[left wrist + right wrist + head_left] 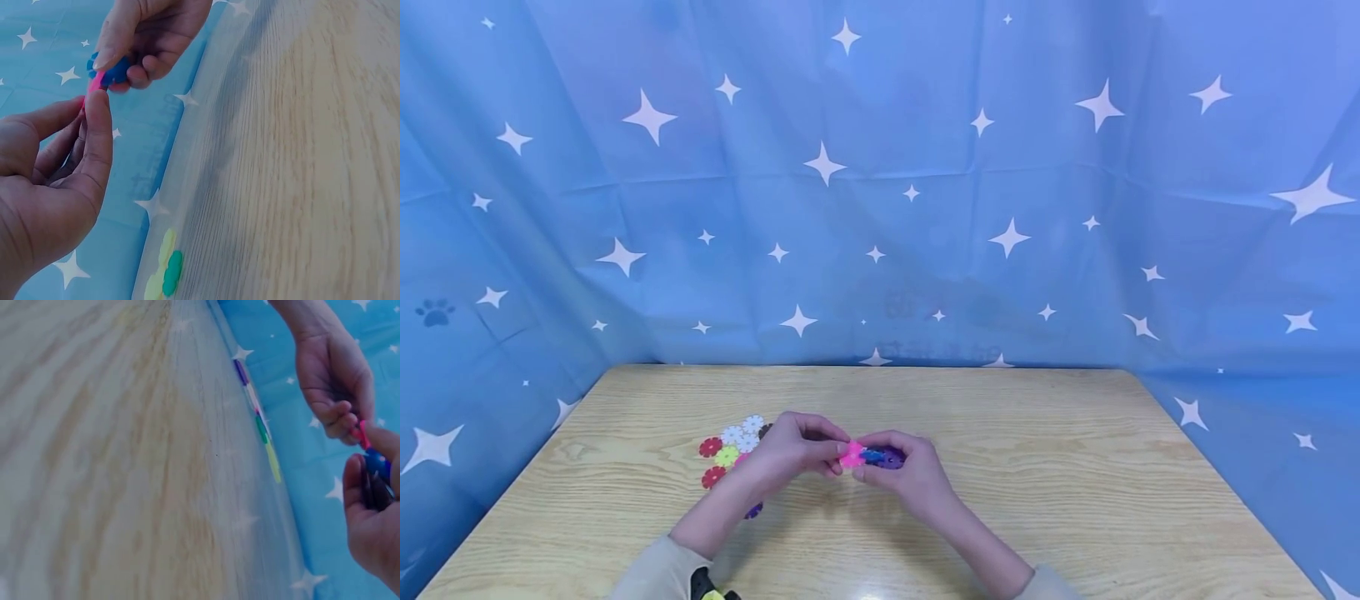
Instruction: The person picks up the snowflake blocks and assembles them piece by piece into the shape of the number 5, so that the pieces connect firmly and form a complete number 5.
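Observation:
Above the middle of the table, both hands meet at a few small notched plastic discs. My left hand (790,457) pinches a pink disc (852,455) between thumb and fingertips. With curled fingers, my right hand (917,477) holds a blue disc (872,456) and a purple disc (892,457). The pink disc touches the blue one, edge against edge. In the left wrist view the blue disc (117,70) lies under the right thumb. Right fingers cover part of the discs, so how they are joined cannot be seen fully.
Loose discs lie on the wooden table (1075,467) beside the left forearm: red (711,447), white (752,424), yellow-green (727,456) and purple (754,511), partly hidden by the arm. A blue star-patterned curtain (925,225) hangs behind the table's far edge.

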`<action>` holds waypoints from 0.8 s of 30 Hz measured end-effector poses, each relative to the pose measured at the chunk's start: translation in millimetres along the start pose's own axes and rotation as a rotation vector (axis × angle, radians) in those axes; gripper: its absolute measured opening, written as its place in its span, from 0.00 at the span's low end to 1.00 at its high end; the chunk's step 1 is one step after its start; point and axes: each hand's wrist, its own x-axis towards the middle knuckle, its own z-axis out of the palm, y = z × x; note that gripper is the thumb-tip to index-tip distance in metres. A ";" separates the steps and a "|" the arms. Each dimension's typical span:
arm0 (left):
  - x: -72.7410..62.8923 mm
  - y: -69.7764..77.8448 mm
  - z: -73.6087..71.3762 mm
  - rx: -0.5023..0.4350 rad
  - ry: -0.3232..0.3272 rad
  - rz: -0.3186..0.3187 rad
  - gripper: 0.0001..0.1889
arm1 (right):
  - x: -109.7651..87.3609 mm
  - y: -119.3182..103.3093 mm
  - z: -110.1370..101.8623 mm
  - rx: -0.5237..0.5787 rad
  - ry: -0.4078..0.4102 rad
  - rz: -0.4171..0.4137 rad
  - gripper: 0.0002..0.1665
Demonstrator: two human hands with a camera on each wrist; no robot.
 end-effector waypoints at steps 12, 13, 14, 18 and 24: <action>-8.4 -20.9 -52.4 0.309 0.032 0.069 0.16 | -2.0 2.7 -13.2 0.002 0.029 0.018 0.21; -8.7 -22.3 -55.3 0.318 0.022 0.070 0.16 | -2.5 2.5 -13.5 0.006 0.030 0.018 0.21; -8.9 -23.8 -57.7 0.326 0.013 0.069 0.16 | -3.0 2.1 -13.8 0.011 0.029 0.017 0.21; -9.1 -28.5 -63.0 0.351 -0.009 0.076 0.15 | -4.3 1.1 -13.9 0.025 0.021 0.015 0.21; -9.2 -32.2 -65.6 0.425 -0.004 0.111 0.13 | -3.6 1.5 -14.6 0.037 -0.008 0.034 0.21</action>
